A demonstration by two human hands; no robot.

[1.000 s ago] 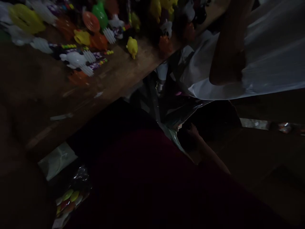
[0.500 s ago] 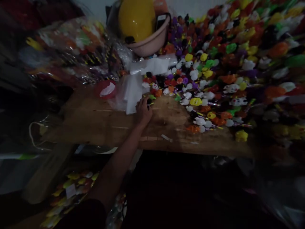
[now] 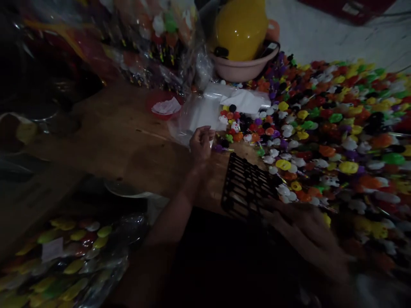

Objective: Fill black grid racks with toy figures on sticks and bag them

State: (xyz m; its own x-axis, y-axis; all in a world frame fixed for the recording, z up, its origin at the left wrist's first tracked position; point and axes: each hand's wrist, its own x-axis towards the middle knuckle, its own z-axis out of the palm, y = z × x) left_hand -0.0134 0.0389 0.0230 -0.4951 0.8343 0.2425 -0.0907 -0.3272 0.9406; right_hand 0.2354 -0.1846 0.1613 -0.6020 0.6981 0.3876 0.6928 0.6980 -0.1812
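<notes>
My left hand is over the wooden table, at the near edge of the clear plastic bags. Its fingers are loosely bent and apart, with nothing visible in them. Just right of it lies a small purple toy on a stick. My right hand, smeared by motion, grips the near right side of a black plastic grid rack. The rack is tilted over the table's front edge, and its slots look bare. Many small coloured figure toys on sticks lie heaped beyond and beside the rack.
A pink basin holding a yellow round object stands at the back. A red dish with paper sits left of the bags. Bagged toys are stacked back left; another bag of toys lies below the wooden table.
My right hand has come into view with the black rack. My left hand has let go of a small dark item, and a purple toy now lies beside it. The view has shifted.
</notes>
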